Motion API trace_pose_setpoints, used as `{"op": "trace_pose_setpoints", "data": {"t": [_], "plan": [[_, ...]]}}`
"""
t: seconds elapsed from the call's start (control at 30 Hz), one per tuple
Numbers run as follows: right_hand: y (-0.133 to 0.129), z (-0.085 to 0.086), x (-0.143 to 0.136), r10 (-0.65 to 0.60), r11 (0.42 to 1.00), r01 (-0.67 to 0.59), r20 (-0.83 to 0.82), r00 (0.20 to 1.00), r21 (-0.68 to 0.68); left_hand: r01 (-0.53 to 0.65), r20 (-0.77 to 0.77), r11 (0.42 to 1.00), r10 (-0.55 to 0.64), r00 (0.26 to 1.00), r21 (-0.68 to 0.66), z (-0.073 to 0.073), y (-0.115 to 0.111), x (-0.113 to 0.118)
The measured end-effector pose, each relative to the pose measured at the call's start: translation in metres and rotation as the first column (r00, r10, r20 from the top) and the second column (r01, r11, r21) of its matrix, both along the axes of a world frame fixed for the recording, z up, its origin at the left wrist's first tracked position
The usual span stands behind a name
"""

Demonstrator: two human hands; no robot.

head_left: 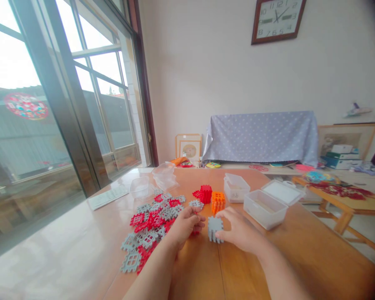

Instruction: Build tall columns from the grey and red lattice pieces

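From here I see grey and red on the loose pieces (150, 225), plain red on one stack (206, 194), bright orange on another (218, 202) and grey on a third (215, 228). My view shows a warm brown surface (200, 275), clear whitish boxes (265, 209) and a grey-blue cloth (262, 137) dotted with pale spots.

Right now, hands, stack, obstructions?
Right hand on gray stack. Left hand alongside, fingers bent, contents unclear. Orange stack just beyond; loose pieces left.
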State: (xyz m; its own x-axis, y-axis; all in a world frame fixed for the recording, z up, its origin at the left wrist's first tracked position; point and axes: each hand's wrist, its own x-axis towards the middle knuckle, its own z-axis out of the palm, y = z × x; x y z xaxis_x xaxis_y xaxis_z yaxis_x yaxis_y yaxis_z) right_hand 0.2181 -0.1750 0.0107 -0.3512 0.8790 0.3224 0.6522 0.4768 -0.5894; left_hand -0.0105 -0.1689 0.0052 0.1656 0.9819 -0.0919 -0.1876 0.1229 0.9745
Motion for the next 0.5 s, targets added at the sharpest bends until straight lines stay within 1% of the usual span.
{"op": "trace_pose_setpoints", "data": {"t": [0.2, 0.33, 0.4, 0.5], "plan": [[0.0009, -0.0033, 0.0035, 0.004, 1.000, -0.004, 0.010, 1.000, -0.029, -0.001, -0.007, 1.000, 0.001, 1.000, 0.015, -0.0010, 0.0001, -0.0011], [0.0027, -0.0017, 0.0028, -0.025, 1.000, 0.025, 0.020, 0.999, -0.002, -0.013, -0.006, 1.000, 0.013, 1.000, 0.025, -0.0036, 0.0020, -0.0019], [0.0037, -0.0002, 0.0003, -0.035, 0.999, 0.035, 0.001, 0.999, 0.030, -0.045, 0.002, 0.998, 0.045, 0.999, 0.043, -0.0029, 0.0021, -0.0017], [0.0067, -0.0002, -0.0037, -0.081, 0.991, 0.085, -0.044, 0.996, 0.102, -0.145, -0.004, 0.986, 0.146, 0.989, 0.084, 0.0039, 0.0028, -0.0046]]}}
